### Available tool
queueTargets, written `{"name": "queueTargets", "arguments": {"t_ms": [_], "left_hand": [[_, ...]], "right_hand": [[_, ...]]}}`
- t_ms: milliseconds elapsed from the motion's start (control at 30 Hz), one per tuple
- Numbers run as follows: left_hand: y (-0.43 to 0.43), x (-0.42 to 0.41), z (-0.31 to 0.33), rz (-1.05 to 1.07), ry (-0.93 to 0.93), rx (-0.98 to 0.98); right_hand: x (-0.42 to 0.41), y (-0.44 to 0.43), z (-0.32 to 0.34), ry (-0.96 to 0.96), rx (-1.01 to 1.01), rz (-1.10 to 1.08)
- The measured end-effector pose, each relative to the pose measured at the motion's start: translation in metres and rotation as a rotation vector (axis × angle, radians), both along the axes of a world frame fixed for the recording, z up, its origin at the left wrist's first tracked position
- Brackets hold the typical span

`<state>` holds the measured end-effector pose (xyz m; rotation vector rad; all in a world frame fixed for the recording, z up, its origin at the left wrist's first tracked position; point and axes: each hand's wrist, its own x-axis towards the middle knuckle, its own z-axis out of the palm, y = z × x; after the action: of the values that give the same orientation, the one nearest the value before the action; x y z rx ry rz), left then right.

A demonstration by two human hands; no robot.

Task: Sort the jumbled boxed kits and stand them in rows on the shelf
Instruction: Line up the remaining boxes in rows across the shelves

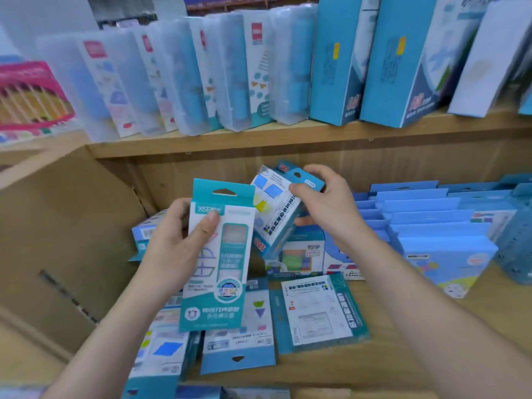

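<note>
As if to compare fronts, gripping teal box [218, 269] in left hand [172, 243], pinching blue box [275, 211] in right hand [326, 208].

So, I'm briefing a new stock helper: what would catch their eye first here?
Mid-frame, the left hand holds a teal-and-white boxed kit upright, while the right hand grips a tilted blue kit beside it. Below them, more kits lie jumbled on the wooden shelf; at right, blue boxes stand in rows.

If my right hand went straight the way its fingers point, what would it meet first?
Probably the teal box in the left hand; the tilted box that the right hand holds nearly touches it, though depth is unclear.
</note>
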<state>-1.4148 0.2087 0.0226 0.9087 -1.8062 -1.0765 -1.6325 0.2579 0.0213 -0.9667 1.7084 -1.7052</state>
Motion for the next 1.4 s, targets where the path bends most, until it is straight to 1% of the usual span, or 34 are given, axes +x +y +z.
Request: {"name": "queueTargets", "arguments": {"t_ms": [67,133,200,333,367,467,567,733,867,1000,1133,1300,1333,1400], "left_hand": [[-0.012,0.013,0.001,0.099,-0.057,-0.015],[-0.023,0.023,0.001,0.141,-0.131,-0.017],[-0.033,0.030,-0.001,0.158,-0.192,-0.017],[-0.043,0.036,-0.004,0.154,-0.275,0.060],[-0.043,0.036,-0.004,0.157,-0.269,0.069],[-0.040,0.040,-0.004,0.164,-0.171,0.127],[-0.038,0.046,-0.005,0.179,-0.154,0.163],[-0.037,0.051,-0.005,0.142,-0.217,0.180],[-0.039,0.048,-0.004,0.080,-0.275,0.166],[-0.043,0.043,-0.011,0.096,-0.330,0.150],[-0.047,0.037,-0.016,0.079,-0.295,0.238],[-0.052,0.037,-0.020,0.122,-0.241,0.207],[-0.051,0.037,-0.021,0.109,-0.237,0.210],[-0.049,0.037,-0.022,0.074,-0.238,0.207]], "right_hand": [[0.007,-0.010,0.005,0.124,0.029,-0.014],[0.014,-0.023,0.007,0.238,0.061,-0.033],[0.022,-0.035,0.008,0.367,0.105,-0.049],[0.040,-0.054,0.003,0.671,0.209,-0.043],[0.044,-0.058,-0.001,0.726,0.217,-0.040],[0.056,-0.064,-0.009,0.821,0.230,-0.009],[0.057,-0.068,-0.008,0.872,0.262,0.026],[0.044,-0.075,0.013,0.898,0.383,0.096],[0.049,-0.076,0.024,0.944,0.364,0.089],[0.052,-0.076,0.015,1.007,0.391,0.056],[0.053,-0.079,-0.010,0.971,0.430,0.104],[0.049,-0.084,-0.019,0.922,0.401,0.149],[0.047,-0.086,-0.019,0.934,0.402,0.152],[0.044,-0.088,-0.021,1.021,0.431,0.154]]}}
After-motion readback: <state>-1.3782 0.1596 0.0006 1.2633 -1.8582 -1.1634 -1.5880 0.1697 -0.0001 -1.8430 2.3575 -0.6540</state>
